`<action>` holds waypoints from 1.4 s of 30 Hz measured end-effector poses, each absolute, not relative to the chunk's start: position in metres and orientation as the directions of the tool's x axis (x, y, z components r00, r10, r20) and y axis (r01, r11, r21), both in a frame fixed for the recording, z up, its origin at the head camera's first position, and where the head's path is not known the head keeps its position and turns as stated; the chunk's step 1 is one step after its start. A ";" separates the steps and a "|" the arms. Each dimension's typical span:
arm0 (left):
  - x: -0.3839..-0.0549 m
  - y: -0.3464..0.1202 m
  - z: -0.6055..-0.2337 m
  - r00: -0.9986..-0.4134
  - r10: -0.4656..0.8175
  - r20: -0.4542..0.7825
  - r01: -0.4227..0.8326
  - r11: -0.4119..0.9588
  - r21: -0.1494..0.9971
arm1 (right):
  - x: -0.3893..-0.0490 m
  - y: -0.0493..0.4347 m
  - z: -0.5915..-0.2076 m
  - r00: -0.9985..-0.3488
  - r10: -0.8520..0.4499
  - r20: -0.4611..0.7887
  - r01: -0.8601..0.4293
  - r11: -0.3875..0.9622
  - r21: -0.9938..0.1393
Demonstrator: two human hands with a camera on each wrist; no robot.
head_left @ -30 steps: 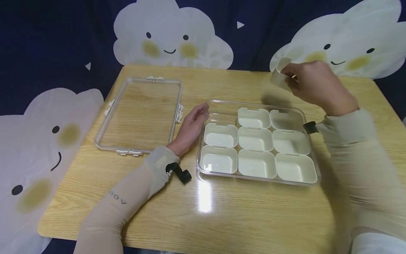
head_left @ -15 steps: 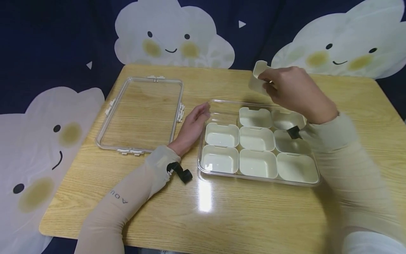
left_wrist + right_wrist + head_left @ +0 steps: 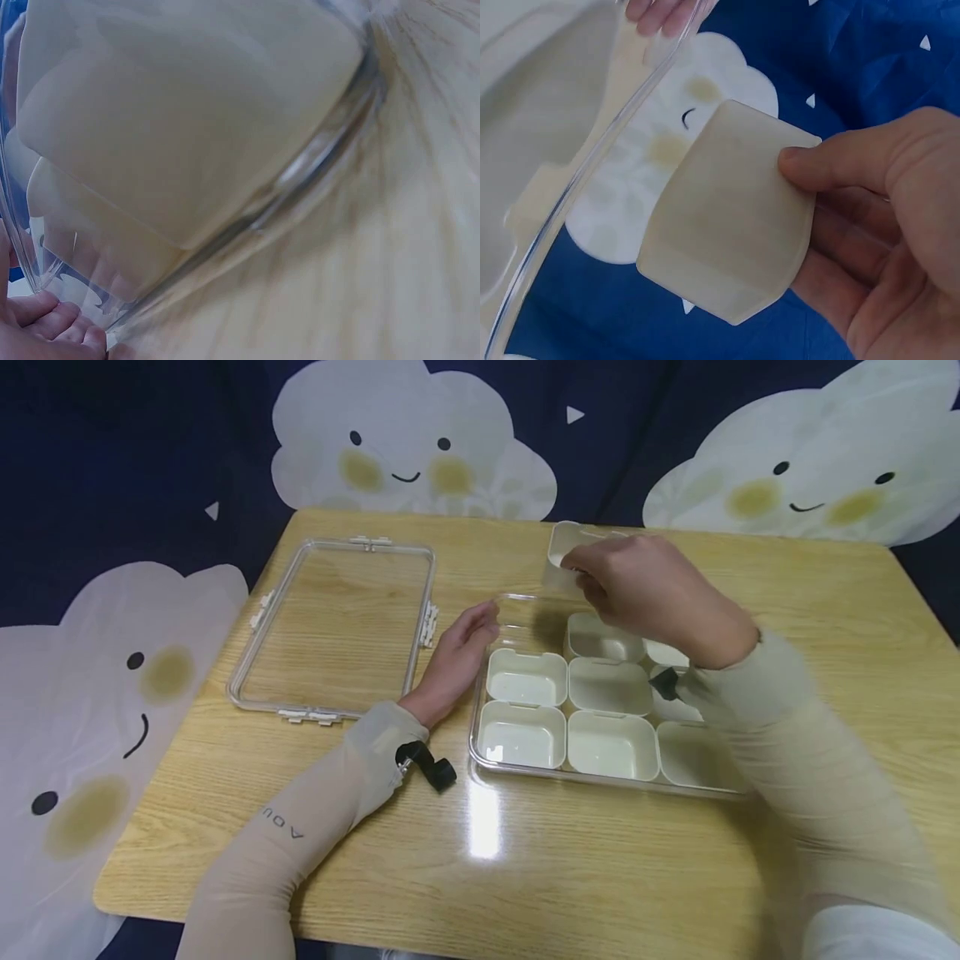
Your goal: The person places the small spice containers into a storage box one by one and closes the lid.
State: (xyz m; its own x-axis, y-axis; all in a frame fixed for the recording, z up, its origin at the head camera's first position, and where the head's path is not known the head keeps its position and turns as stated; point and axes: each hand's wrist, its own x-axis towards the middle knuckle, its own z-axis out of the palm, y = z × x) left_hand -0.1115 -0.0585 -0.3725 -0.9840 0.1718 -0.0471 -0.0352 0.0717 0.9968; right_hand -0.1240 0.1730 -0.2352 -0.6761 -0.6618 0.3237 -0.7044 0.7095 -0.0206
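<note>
My right hand [image 3: 648,597] pinches a small cream plastic container [image 3: 562,558] by its wall, above the far edge of the clear storage box [image 3: 517,767]. In the right wrist view, the thumb presses on one side of that container [image 3: 727,217] and the other fingers lie behind it. Several matching cream containers [image 3: 611,746] sit in rows inside the box; the far-left spot holds none. The right hand and forearm partly cover the right-hand ones. My left hand [image 3: 453,664] rests against the box's left wall, its fingers [image 3: 56,319] touching the outside near the far corner.
A clear lid [image 3: 232,681] with white clips lies on the wooden table [image 3: 360,868] left of the box. Behind the table hangs a dark blue cloth [image 3: 607,468] with cloud faces.
My right hand has carried the small container leftward and a little lower, from beyond the box's right part toward its far-left part. The left hand stays against the box.
</note>
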 end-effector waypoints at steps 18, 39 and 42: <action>-0.112 -0.061 -0.373 -0.983 0.177 -0.051 -0.035 0.093 0.995 | -0.121 0.151 -0.258 -0.667 -0.696 0.266 -0.735 0.674 -0.081; -0.114 -0.061 -0.374 -0.982 0.172 -0.077 -0.055 0.125 0.991 | -0.120 0.145 -0.267 -0.578 -0.778 0.247 -0.816 0.559 -0.148; -0.114 -0.061 -0.373 -0.982 0.176 -0.070 -0.050 0.116 0.992 | -0.121 0.144 -0.267 -0.575 -0.785 0.232 -0.818 0.555 -0.151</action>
